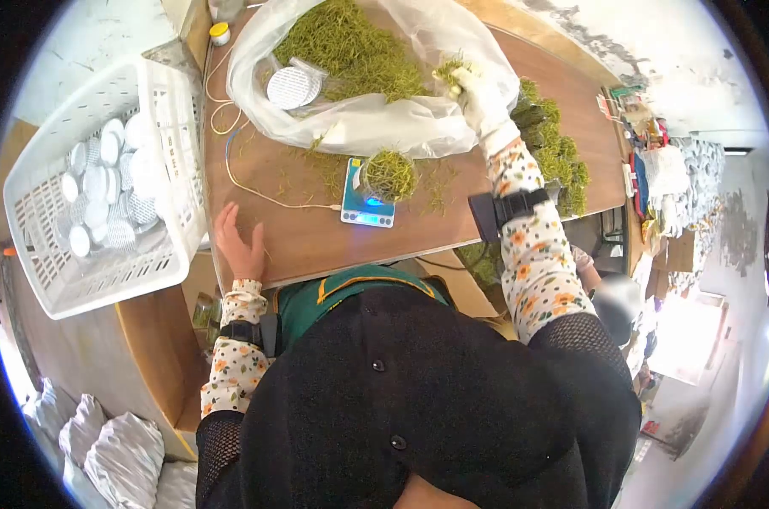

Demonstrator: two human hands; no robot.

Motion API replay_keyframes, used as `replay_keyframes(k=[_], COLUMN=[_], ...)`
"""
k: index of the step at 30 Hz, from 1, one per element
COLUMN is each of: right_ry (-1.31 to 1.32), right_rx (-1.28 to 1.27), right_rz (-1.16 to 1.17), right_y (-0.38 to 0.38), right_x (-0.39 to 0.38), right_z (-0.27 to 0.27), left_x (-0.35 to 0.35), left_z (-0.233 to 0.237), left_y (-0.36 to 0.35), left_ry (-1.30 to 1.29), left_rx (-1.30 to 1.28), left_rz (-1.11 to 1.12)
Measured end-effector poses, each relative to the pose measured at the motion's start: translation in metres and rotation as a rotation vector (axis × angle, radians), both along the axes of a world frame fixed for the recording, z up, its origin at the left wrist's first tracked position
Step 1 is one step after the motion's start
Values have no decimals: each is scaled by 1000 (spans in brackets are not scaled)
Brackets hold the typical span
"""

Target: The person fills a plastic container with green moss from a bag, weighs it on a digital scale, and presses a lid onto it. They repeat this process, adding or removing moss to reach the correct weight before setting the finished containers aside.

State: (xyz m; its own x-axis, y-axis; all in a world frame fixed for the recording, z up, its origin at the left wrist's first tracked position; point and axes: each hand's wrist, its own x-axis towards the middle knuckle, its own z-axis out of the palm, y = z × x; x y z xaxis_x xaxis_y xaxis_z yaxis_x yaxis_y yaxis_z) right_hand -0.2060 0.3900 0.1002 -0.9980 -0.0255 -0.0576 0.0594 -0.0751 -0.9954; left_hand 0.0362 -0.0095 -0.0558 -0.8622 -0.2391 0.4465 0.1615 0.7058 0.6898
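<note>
While the right hand (469, 85), in a white glove, is at the far right rim of the plastic bag (359, 123), its fingers pinch a tuft of green strands (454, 68). More strands are heaped inside the bag, far center; 1 clear cup with a white disc (291, 87) lies at the heap's left.

Left hand (242, 244): bare, over the near left part of the brown table (291, 242). Fingers extended, close together, thumb apart, holding nothing; contact with the tabletop cannot be told.

Between the 2 hands, just near of the bag: 1 digital scale (367, 214), display glowing blue, cable running left. On it, 1 container (388, 176) with strands filling its mouth. Loose bits scattered around.

Right of the bag: a cluster of strand-filled containers (550, 153). Left of the table: white slatted basket (176, 153) holding many round white-topped pieces (100, 191). Far left corner: 1 small yellow-topped jar (220, 34). Floral sleeves, 1 dark strap on each.
</note>
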Motion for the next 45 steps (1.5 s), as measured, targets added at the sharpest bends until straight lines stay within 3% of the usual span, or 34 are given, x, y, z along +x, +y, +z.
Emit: replay_keyframes(k=[5, 8, 9, 12, 13, 16, 17, 20, 23, 27, 30, 35, 42, 45], right_ry=[25, 41, 97, 141, 86, 505, 809, 941, 937, 917, 739, 754, 646, 729], right_rx=[-129, -65, 98, 269, 446, 836, 1074, 1206, 1383, 1395, 1623, 1638, 1510, 1432], right_rz=[40, 48, 95, 28, -2, -17, -21, 56, 229, 420, 515, 551, 616, 629], right_y=[-38, -62, -70, -65, -64, -74, -72, -77, -79, -89, -94, -94, -85, -75], right_x=[83, 125, 138, 146, 151, 164, 162, 163, 157, 149, 144, 128, 134, 138], right_z=[27, 28, 38, -4, -8, -11, -18, -13, -10, -3, -9, -26, 0, 14], left_x=[-36, -59, -64, -72, -73, -76, -77, -79, -83, -91, -92, -92, -91, -90], left_z=[63, 68, 70, 73, 73, 79, 81, 84, 85, 83, 80, 78, 81, 84], left_y=[48, 90, 102, 130, 135, 145, 147, 153, 157, 157, 158, 162, 159, 158], left_ry=[18, -20, -79, -191, -189, -182, -182, -125, -30, 8, 37, 77, 68, 55], left_rx=[62, 20, 2, -6, 23, 67, 75, 49, 64, 108, 114, 111, 88, 29], left_rz=[-323, -491, -511, -572, -590, -632, -643, -637, -638, -728, -735, -698, -685, -690])
